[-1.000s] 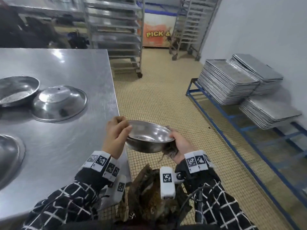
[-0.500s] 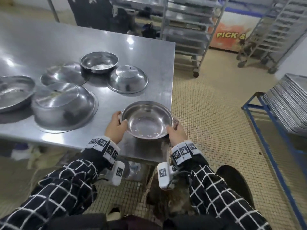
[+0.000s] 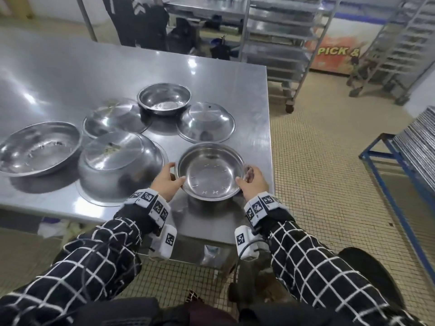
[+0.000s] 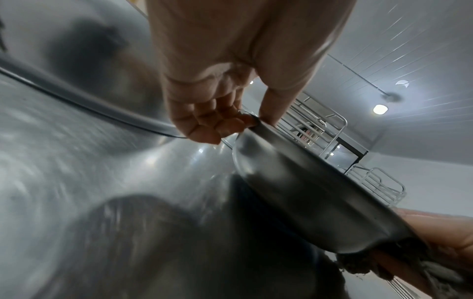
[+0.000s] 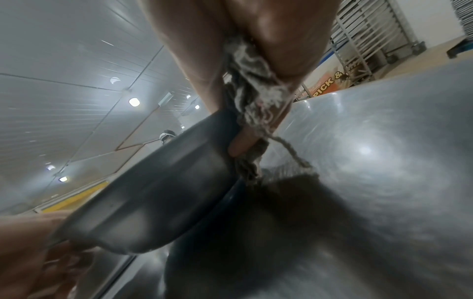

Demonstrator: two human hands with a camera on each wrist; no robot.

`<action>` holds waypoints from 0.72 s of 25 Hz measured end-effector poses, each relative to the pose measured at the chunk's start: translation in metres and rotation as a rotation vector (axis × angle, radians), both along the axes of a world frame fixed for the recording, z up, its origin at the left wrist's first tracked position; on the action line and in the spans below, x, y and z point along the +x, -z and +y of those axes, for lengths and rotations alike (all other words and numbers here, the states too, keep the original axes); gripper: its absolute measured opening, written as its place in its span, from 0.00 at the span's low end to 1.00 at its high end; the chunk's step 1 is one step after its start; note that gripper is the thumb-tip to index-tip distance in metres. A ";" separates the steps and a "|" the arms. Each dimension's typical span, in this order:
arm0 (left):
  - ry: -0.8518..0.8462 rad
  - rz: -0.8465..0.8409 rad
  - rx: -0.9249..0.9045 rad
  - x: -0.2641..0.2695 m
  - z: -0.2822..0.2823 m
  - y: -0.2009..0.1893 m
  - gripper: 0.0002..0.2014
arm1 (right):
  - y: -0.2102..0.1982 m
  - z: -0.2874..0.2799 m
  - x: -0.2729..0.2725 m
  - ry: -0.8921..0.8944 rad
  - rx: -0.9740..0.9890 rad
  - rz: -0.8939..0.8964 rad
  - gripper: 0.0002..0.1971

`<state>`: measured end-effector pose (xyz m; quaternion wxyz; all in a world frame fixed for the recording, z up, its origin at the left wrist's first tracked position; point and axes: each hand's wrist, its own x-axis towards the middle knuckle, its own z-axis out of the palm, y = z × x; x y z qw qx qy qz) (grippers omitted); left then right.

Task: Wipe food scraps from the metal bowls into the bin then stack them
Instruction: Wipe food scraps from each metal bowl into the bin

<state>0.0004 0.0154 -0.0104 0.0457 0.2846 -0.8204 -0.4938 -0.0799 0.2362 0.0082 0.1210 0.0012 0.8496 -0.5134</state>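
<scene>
A shiny metal bowl [image 3: 209,170] hangs upright just above the near right part of the steel table [image 3: 70,74]. My left hand [image 3: 167,182] pinches its left rim, thumb inside, fingers curled under [image 4: 217,121]. My right hand [image 3: 253,182] grips the right rim together with a grey rag [image 5: 252,89] bunched under the fingers. The bowl [image 4: 307,194] clears the tabletop in both wrist views. Two upright bowls with scraps sit at the left [image 3: 37,149] and at the back [image 3: 164,98]. Three bowls lie upside down: one large [image 3: 120,165], one behind it [image 3: 115,117], one right [image 3: 206,122].
The dark bin [image 3: 367,274] stands on the tiled floor below my right arm. A blue rack of metal trays [image 3: 414,142] is at the right. Wheeled tray racks [image 3: 280,43] stand behind the table. A person in dark clothes [image 3: 138,22] stands at the back.
The bowl has come from over the bin on the floor up and left to above the table's near right corner, and is now level. Both hands kept their hold.
</scene>
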 end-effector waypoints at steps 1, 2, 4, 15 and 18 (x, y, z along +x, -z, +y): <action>0.011 -0.006 -0.007 -0.001 -0.005 0.001 0.28 | 0.001 -0.004 -0.002 -0.004 0.022 0.007 0.22; 0.024 -0.010 -0.013 -0.004 -0.013 0.003 0.28 | 0.003 -0.010 -0.004 -0.007 0.033 0.010 0.21; 0.052 -0.020 -0.030 -0.006 -0.023 0.007 0.29 | 0.009 -0.019 -0.007 -0.008 0.037 0.011 0.21; 0.111 -0.157 -0.187 -0.007 -0.041 -0.025 0.28 | -0.002 -0.017 -0.043 -0.033 0.103 0.150 0.15; 0.084 -0.136 -0.201 -0.018 -0.062 -0.060 0.25 | -0.032 -0.037 -0.077 -0.098 -0.004 0.181 0.09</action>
